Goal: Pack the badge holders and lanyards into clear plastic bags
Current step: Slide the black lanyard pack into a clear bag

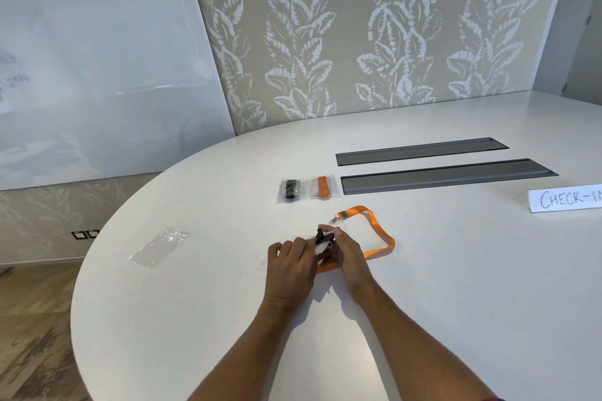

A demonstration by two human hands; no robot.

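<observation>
Head view: white tabletop (pixel 202 319); orange lanyard (pixel 379 231) looped at 2 o'clock of both hands, left hand (pixel 291 262) and right hand (pixel 345 252) pinching black lanyard (pixel 324 237) at a clear bag (pixel 321 249); best kept folded tight, mouth spread.

Matt white table (pixel 202 319), glossy clear plastic bag (pixel 158 247) (crinkled), orange cloth lanyard (pixel 379 231).

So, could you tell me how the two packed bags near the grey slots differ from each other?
The left packed bag holds a black lanyard, while the right packed bag holds an orange one. The left bag lies farther from the grey slots; the right bag lies right beside the nearer slot's end. Both are clear plastic, lie flat on the white table, side by side, and neither hand touches them.
</observation>
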